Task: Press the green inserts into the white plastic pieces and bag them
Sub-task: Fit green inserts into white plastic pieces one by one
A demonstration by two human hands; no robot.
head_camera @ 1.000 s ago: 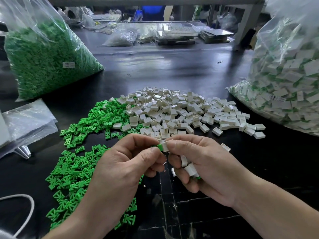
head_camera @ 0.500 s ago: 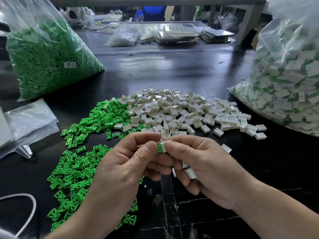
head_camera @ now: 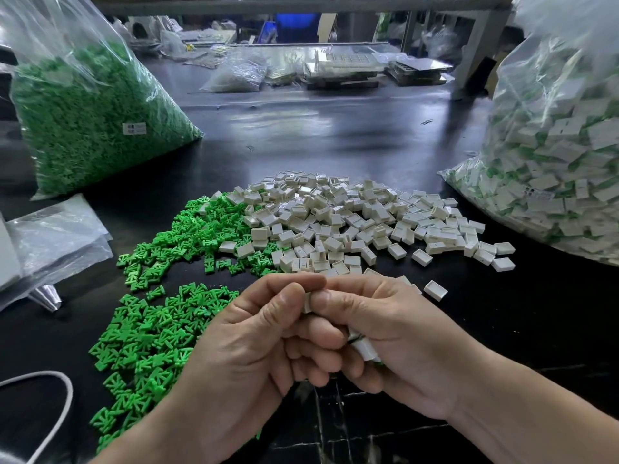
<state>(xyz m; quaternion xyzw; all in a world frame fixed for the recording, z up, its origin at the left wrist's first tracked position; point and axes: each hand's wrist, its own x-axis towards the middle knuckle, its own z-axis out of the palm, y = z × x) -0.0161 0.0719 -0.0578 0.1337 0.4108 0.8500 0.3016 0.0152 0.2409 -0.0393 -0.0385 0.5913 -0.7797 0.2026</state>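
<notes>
My left hand [head_camera: 248, 343] and my right hand [head_camera: 385, 336] meet over the near edge of the black table, both pinching one small white plastic piece [head_camera: 306, 302] between thumbs and forefingers. Any green insert in it is hidden by the fingers. My right hand also holds assembled white pieces [head_camera: 363, 349] in its curled lower fingers. Loose green inserts [head_camera: 160, 326] lie in a spread to the left. A pile of white plastic pieces [head_camera: 351, 222] lies just beyond the hands.
A big clear bag of green inserts [head_camera: 90, 118] stands at the far left. A big clear bag of assembled white-and-green pieces [head_camera: 552, 169] stands at the right. Flat empty plastic bags [head_camera: 50, 236] lie at the left edge. A white cord [head_camera: 63, 393] loops at bottom left.
The green insert that showed between my fingertips is now out of sight, and my thumbs have closed together on the white piece. The hands stayed in place.
</notes>
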